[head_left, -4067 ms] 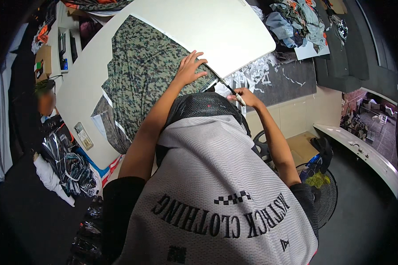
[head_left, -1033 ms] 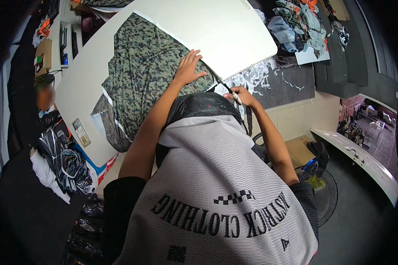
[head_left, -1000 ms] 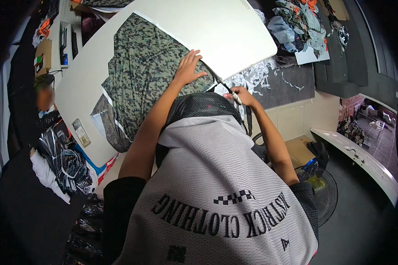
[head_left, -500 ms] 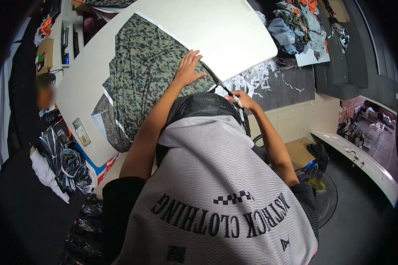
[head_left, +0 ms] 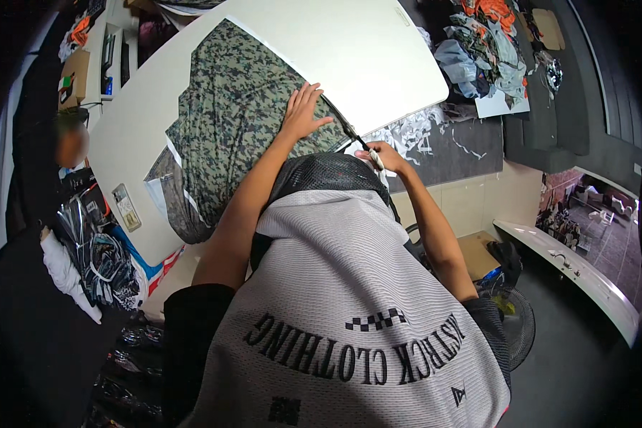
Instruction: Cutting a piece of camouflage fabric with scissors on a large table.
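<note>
Camouflage fabric (head_left: 228, 107) with a white edge lies spread over the white table. My left hand (head_left: 304, 110) rests flat on it near its right edge, fingers stretched out. Beside that hand, scissors (head_left: 347, 127) with long dark blades lie along the fabric's edge at the table's near right side. My right hand (head_left: 383, 157) is closed around their handles, which have a white wrapping. The lower part of the handles is partly hidden by my fingers.
White fabric strips (head_left: 414, 135) are scattered on a dark surface beyond my right hand. A heap of mixed cloth (head_left: 481, 53) sits at the far right. A fan (head_left: 513, 321) stands low on the right. At the left edge is another person (head_left: 71, 143), near bundled clothing (head_left: 107, 264).
My right hand has shifted slightly left with the scissors, and their blades look closer together. My left hand stays in nearly the same place on the fabric.
</note>
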A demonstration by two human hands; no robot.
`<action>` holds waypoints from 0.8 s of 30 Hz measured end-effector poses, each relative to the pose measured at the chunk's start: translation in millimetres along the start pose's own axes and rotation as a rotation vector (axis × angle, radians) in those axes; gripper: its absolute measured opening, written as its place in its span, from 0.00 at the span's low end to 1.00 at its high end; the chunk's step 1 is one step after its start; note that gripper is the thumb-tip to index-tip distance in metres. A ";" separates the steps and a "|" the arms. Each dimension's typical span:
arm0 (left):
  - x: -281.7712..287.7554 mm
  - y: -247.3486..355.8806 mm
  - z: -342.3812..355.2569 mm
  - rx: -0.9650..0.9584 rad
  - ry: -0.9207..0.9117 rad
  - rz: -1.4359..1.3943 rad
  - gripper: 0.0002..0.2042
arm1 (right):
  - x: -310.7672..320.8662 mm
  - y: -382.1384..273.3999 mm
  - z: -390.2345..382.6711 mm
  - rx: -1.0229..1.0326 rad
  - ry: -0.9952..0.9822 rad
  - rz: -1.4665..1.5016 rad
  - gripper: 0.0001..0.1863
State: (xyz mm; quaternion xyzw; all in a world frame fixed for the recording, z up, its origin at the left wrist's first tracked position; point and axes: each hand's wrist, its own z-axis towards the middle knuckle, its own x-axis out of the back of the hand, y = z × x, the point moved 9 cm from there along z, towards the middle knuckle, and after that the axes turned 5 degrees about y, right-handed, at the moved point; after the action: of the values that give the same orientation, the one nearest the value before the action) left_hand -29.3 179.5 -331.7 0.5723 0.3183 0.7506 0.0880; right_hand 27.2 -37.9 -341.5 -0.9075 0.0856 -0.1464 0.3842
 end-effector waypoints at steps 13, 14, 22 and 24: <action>-1.1 -0.3 1.2 0.010 -0.027 0.022 0.39 | 5.1 -12.3 5.5 0.056 0.043 -0.100 0.25; -1.0 0.0 1.3 0.012 -0.031 0.024 0.39 | 4.4 -12.0 5.8 0.056 0.038 -0.094 0.25; -1.3 1.8 1.0 0.052 -0.089 0.008 0.42 | 3.2 -4.7 12.3 0.051 0.026 -0.120 0.24; 2.0 3.9 1.8 0.031 -0.057 0.011 0.42 | 1.9 -8.0 12.7 0.086 0.010 -0.089 0.24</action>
State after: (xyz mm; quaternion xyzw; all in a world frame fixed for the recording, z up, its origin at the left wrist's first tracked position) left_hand -27.4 178.2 -327.5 0.5967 0.3241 0.7293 0.0837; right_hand 33.5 -24.4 -343.7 -0.8923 0.0407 -0.1715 0.4156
